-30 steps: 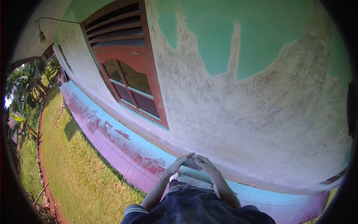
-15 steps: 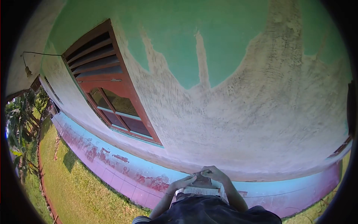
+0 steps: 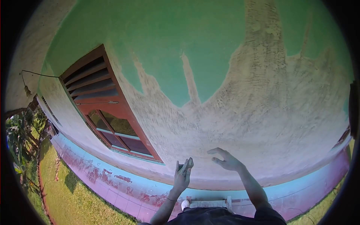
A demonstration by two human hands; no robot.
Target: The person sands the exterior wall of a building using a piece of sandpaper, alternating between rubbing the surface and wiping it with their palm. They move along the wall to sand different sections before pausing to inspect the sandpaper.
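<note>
Raised in front of the wall, my left hand (image 3: 181, 178) has its fingers closed around a small, dark grey flat piece (image 3: 190, 162). Its exact kind is too small to make out. To the right, my right hand (image 3: 227, 161) is held up with nothing in it, fingers stretched to the left and thumb apart. Both hands overlap the whitish, scraped lower part of the wall (image 3: 255, 123), below its green paint.
A brown wooden window (image 3: 112, 108) with slats is on the left. A blue and pink ledge (image 3: 123, 187) runs along the wall's foot. Below me stands a pale bench-like piece (image 3: 208, 204), beside a white shoe (image 3: 185, 204). Grass (image 3: 78, 198) lies at lower left.
My hands were together low in front of my body; they have separated and risen toward the wall. The small grey piece now shows in my left hand. The view has tilted slightly upward.
</note>
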